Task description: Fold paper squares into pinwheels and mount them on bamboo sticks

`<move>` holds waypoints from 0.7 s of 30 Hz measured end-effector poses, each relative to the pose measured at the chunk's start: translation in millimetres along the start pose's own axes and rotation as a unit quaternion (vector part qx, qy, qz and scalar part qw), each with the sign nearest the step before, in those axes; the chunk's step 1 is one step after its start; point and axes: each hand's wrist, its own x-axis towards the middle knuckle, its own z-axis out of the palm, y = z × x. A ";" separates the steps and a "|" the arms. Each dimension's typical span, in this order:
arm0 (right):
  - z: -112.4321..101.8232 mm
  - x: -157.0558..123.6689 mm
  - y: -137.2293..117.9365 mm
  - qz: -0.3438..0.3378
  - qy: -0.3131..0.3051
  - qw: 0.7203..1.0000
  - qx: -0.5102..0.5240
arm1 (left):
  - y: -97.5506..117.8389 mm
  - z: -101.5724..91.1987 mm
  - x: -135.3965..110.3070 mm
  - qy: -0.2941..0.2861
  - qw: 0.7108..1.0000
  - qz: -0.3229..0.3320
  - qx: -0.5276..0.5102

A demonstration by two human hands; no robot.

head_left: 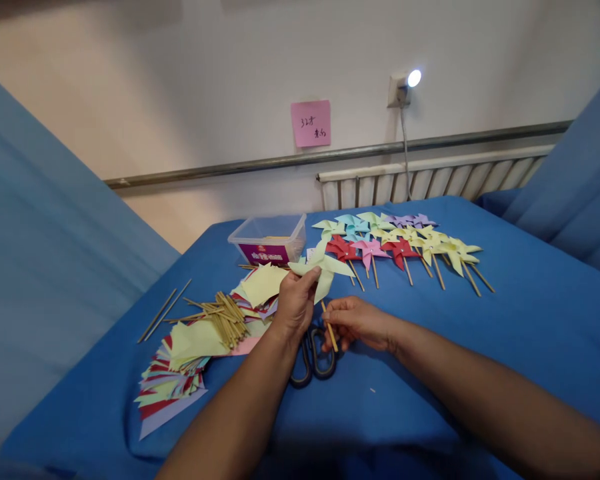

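Note:
A pale green paper pinwheel is pinched between the thumb and fingers of my left hand, held up over the middle of the table. Its wooden stick slants down toward me, and my right hand has its fingers closed on that stick. Whatever fixes the paper to the stick is hidden behind the left hand and the paper. Below my hands, black-handled scissors lie on the blue cloth, their blades out of sight.
Stacked coloured paper and a pile of wooden sticks lie to the left. A clear plastic box stands at the back. Several finished pinwheels lie at the back right. Blue curtains flank the blue-covered table.

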 end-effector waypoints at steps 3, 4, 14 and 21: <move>-1.6 1.7 -1.1 -0.027 0.050 0.998 0.005 | 0.7 3.6 -4.2 -0.014 1.000 -0.019 -0.004; -2.3 1.9 -1.3 -0.041 0.070 0.997 0.004 | 1.5 4.6 -5.2 -0.017 0.999 -0.027 -0.007; -6.8 -12.5 -7.7 -0.205 0.240 0.946 -0.072 | 4.9 0.8 0.1 0.109 0.993 0.042 0.033; -4.0 -12.5 -9.4 -0.273 0.303 0.900 -0.157 | -10.8 3.5 -7.8 0.094 0.984 0.041 0.142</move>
